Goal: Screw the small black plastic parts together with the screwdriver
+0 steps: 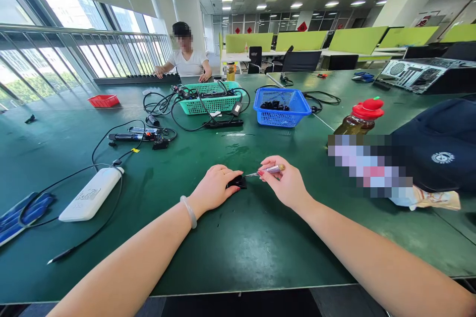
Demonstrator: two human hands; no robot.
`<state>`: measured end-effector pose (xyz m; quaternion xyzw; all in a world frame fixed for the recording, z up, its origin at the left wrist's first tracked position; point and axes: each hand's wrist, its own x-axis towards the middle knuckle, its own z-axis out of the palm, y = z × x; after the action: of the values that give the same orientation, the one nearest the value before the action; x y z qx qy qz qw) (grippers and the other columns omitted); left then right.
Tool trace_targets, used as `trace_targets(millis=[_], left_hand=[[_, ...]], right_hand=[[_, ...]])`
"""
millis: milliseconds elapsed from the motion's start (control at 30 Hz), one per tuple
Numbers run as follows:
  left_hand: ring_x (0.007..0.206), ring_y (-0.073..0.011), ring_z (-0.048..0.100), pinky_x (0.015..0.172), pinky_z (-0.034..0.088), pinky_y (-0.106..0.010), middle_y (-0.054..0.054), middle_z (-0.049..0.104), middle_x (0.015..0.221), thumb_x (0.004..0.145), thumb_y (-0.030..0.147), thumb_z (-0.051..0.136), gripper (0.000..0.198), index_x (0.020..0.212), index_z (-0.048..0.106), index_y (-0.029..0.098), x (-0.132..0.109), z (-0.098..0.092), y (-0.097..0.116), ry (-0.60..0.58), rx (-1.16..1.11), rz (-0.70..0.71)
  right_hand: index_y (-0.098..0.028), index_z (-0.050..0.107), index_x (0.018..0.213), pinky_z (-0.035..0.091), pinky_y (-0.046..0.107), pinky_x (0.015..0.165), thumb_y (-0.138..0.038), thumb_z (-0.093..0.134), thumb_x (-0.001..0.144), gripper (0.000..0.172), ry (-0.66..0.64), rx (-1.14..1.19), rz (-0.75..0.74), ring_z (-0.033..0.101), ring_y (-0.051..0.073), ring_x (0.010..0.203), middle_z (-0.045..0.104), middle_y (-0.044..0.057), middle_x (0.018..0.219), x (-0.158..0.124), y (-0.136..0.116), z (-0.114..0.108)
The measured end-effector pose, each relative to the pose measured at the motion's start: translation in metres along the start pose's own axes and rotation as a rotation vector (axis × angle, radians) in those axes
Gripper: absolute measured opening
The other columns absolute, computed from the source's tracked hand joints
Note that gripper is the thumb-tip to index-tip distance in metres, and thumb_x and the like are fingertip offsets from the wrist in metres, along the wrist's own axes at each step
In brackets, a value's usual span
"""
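Note:
My left hand (214,185) is closed over a small black part (241,182), pressing it against the green table; the fingers cover much of it, so its kind cannot be made out. In my right hand (285,183) is a screwdriver (274,169) with a clear purplish handle, held nearly level in a pinch. Its thin shaft points left and its tip meets or nearly meets the edge of the black part. Beyond the hands stands a blue basket (279,118) with several small black pieces inside.
A green basket (208,105) holds cables. To the left lie a white power bank (92,194) with a cord, blue gloves (26,213), a device with wires (143,136) and a red tray (104,101). Right are a red-lidded bottle (359,118) and dark cap (439,143). Someone sits opposite.

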<state>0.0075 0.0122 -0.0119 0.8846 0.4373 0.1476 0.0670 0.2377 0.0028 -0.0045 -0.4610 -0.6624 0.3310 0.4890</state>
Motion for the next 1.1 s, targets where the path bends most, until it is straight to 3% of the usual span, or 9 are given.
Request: trace_targets(millis=[167, 467, 633, 767, 867, 967, 1100], left_hand=[[0.114, -0.0241, 0.056, 0.107, 0.041, -0.044, -0.008, 0.068, 0.115, 0.094, 0.034, 0.055, 0.045, 0.138, 0.054, 0.022, -0.001, 0.001, -0.002, 0.019, -0.009, -0.002], [0.113, -0.0228, 0.056, 0.106, 0.042, -0.044, -0.007, 0.067, 0.117, 0.096, 0.034, 0.051, 0.040, 0.134, 0.059, 0.024, 0.000, 0.000, -0.001, 0.031, -0.041, 0.015], [0.112, -0.0219, 0.056, 0.104, 0.044, -0.042, -0.007, 0.064, 0.118, 0.099, 0.033, 0.046, 0.036, 0.130, 0.063, 0.028, 0.000, -0.002, 0.001, 0.043, -0.061, 0.013], [0.112, -0.0222, 0.054, 0.103, 0.045, -0.042, -0.007, 0.062, 0.121, 0.100, 0.032, 0.041, 0.040, 0.135, 0.059, 0.030, 0.001, -0.002, 0.002, 0.094, -0.104, -0.007], [0.111, -0.0219, 0.054, 0.101, 0.046, -0.039, -0.008, 0.060, 0.121, 0.101, 0.031, 0.035, 0.045, 0.142, 0.053, 0.028, 0.001, -0.005, 0.002, 0.213, -0.148, -0.096], [0.108, -0.0243, 0.054, 0.097, 0.046, -0.041, -0.010, 0.060, 0.118, 0.101, 0.033, 0.032, 0.047, 0.143, 0.051, 0.026, 0.000, -0.012, -0.001, 0.336, -0.053, -0.259], [0.099, -0.0280, 0.057, 0.087, 0.047, -0.043, -0.012, 0.063, 0.107, 0.101, 0.037, 0.031, 0.048, 0.142, 0.053, 0.028, -0.005, -0.025, -0.003, 0.267, 0.236, -0.462]], right_hand=[[-0.023, 0.060, 0.092, 0.059, 0.036, 0.074, -0.039, 0.064, 0.082, 0.019, -0.039, -0.057, -0.056, 0.069, 0.018, 0.071, 0.071, 0.003, 0.079, -0.002, -0.006, 0.000], [-0.023, 0.060, 0.095, 0.059, 0.035, 0.074, -0.036, 0.064, 0.083, 0.018, 0.010, -0.038, -0.107, 0.070, 0.019, 0.074, 0.071, 0.004, 0.081, -0.005, -0.009, -0.003], [-0.023, 0.060, 0.095, 0.059, 0.035, 0.073, -0.037, 0.064, 0.086, 0.018, -0.025, -0.040, -0.134, 0.069, 0.019, 0.071, 0.070, 0.003, 0.079, -0.008, -0.010, -0.002], [-0.024, 0.056, 0.102, 0.060, 0.034, 0.071, -0.041, 0.063, 0.089, 0.022, 0.100, 0.072, -0.178, 0.069, 0.017, 0.072, 0.068, 0.003, 0.086, -0.011, -0.008, -0.003], [-0.024, 0.053, 0.105, 0.061, 0.035, 0.075, -0.044, 0.063, 0.090, 0.027, 0.188, 0.158, -0.210, 0.070, 0.017, 0.077, 0.067, 0.004, 0.093, -0.012, -0.006, -0.003], [-0.025, 0.054, 0.105, 0.060, 0.036, 0.079, -0.048, 0.062, 0.089, 0.029, 0.182, 0.118, -0.201, 0.070, 0.019, 0.084, 0.067, 0.006, 0.096, -0.011, -0.005, -0.003], [-0.024, 0.057, 0.103, 0.059, 0.035, 0.077, -0.044, 0.061, 0.089, 0.024, 0.110, -0.031, -0.172, 0.070, 0.019, 0.078, 0.068, 0.004, 0.087, -0.010, -0.006, -0.003]])
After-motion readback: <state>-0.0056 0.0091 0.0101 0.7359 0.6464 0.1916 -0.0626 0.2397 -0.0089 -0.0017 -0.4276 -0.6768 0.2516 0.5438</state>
